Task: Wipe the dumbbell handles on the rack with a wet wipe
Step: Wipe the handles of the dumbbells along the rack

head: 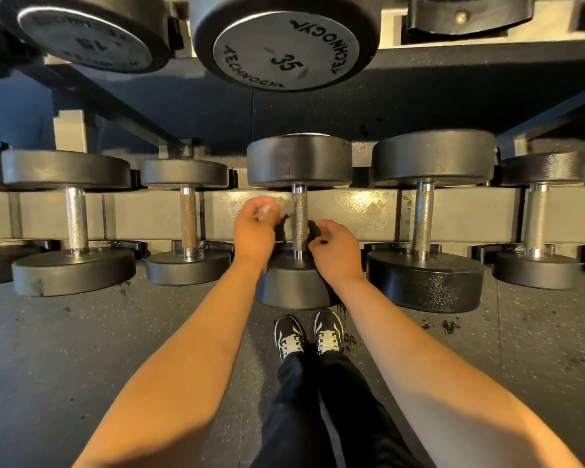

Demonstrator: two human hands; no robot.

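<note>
Dark grey speckled rubber floor (81,349), scattered black crumbs near right (448,325). Pair of black trainers with white laces (308,334), side by side, near centre. Black trousers (321,417) above them. Dark blue-grey wall (318,113), far behind.

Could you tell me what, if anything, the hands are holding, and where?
The left hand pinches the wet wipe by one end; the right hand holds nothing.
</note>
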